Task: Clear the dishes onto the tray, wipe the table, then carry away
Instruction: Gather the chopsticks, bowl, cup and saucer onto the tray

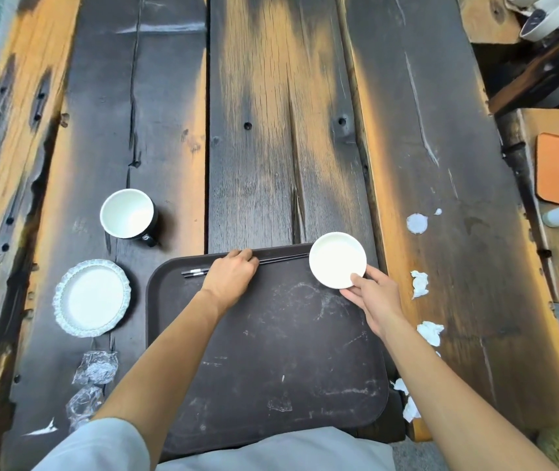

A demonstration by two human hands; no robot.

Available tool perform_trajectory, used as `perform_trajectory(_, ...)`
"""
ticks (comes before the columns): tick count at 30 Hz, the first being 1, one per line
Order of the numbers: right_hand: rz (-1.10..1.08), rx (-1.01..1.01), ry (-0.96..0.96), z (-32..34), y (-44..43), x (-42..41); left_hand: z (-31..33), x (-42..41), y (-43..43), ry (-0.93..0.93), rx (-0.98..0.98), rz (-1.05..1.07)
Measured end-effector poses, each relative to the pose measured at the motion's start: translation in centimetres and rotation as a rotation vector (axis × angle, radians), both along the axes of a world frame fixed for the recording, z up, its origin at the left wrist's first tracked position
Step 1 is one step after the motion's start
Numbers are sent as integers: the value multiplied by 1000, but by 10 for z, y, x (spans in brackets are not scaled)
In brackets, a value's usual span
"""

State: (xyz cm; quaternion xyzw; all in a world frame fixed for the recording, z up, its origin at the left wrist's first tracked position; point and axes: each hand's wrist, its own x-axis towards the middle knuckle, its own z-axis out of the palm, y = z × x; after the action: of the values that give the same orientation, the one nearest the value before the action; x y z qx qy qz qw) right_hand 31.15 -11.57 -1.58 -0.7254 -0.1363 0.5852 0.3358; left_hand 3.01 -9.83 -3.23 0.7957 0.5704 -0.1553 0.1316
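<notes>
Right hand (371, 294) pinching the near rim of a small round white ceramic dish (337, 260), thumb on top of the lip, remaining fingers tucked underneath, dish poised over the far right corner of the dark brown scuffed plastic tray (271, 351), partly past its far edge. Whether already resting on the corner or just above it: cannot tell. Open tray floor lying toward the wearer and leftward from that pinch, so a short pull inward likely enough to land the dish well inside the rim

Left hand (232, 275) curled knuckles-up over a pair of thin black chopsticks with silver ends (281, 257), fingertips hidden beneath the palm, so pinching or merely pressing down: cannot tell. Long axis of the chopsticks running left to right, parallel with the tray's far rim and hard against it, silver ends pointing left, tips reaching nearly to the white dish

Off the tray and left of it on the charred dark wooden plank table (271, 130): a black mug with white interior (128, 214) farther away, a white plate with frilled patterned rim (91, 298) nearer, just beside the tray's left edge. Both closer to the left hand than the right, probably the next reaches for that side. Crumpled white tissues (419, 283) scattered right of the tray, clear crinkled plastic wrappers (94, 367) near left, awaiting collection before wiping
</notes>
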Motion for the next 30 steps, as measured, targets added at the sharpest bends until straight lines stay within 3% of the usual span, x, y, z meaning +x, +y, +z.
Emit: perform_trajectory(30,32,-14,50,3,-7,3,-6,19,0,-75,37,55)
